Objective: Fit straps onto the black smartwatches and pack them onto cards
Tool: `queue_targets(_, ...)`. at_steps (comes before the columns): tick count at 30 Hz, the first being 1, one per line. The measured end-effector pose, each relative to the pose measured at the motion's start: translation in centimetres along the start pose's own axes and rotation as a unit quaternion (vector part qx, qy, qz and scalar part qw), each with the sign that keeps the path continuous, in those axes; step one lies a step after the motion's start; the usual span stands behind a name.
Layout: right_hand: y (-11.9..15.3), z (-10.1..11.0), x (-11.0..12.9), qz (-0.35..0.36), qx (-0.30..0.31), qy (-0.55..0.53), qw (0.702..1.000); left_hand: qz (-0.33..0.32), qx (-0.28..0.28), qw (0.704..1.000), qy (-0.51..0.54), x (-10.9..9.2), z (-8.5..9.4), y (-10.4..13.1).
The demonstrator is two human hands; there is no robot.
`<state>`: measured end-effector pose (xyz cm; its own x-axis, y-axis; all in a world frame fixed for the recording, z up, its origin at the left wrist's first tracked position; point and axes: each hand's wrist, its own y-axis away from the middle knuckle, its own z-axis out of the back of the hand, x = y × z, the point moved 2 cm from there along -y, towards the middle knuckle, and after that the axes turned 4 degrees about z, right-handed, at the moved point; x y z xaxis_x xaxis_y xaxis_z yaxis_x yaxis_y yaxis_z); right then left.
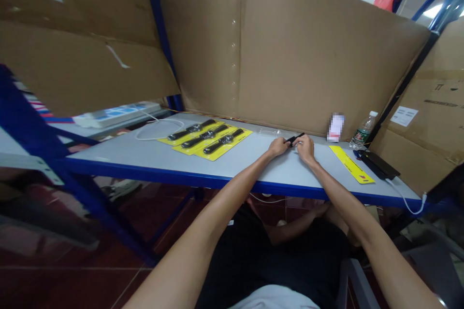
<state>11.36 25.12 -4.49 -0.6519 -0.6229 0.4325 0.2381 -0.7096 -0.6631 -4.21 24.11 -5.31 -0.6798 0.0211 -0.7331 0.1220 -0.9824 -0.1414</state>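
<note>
Both of my hands meet over the middle of the grey table (239, 166). My left hand (278, 147) is closed around one end of a small black item (291, 140). The fingers of my right hand (305, 147) pinch its other end, which sticks up slightly between them. Fingers cover most of the item, so its full shape is hidden. Left of my hands, three yellow cards (216, 153) lie overlapping, each with a black strap-like item (223, 141) under clear plastic. Just behind my hands lies a clear plastic piece (270, 132).
At the right are a yellow card (351, 164), a black flat device (379, 165) with a white cable, a bottle (363, 130) and a blurred upright item (335, 127). Cardboard walls (308, 53) stand behind and beside. A white cable loop (139, 137) lies at the left.
</note>
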Motion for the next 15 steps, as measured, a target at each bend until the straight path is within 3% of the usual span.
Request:
queue_targets(3, -0.2, 0.1, -0.5, -0.064, -0.024, -0.012, 0.998, -0.007, -0.002, 1.0, 0.007, 0.0, 0.0, 0.1)
queue_targets(6, -0.2, -0.2, -0.9, -0.135, 0.026, -0.005, 0.99, -0.01, -0.004, 1.0, 0.017, 0.1, 0.0, 0.1)
queue_targets(8, -0.2, -0.5, -1.0, -0.118, 0.051, -0.016, 0.992, -0.012, -0.005, 1.0, 0.021, 0.1, 0.0, 0.0)
queue_targets(11, -0.2, -0.5, -1.0, -0.064, 0.028, -0.038, 0.997, -0.014, -0.003, 1.0, 0.024, 0.2, 0.0, 0.0)
queue_targets(15, -0.2, -0.5, -1.3, -0.111, 0.002, -0.027, 0.993, -0.015, 0.002, 1.0, 0.025, 0.2, 0.0, 0.0)
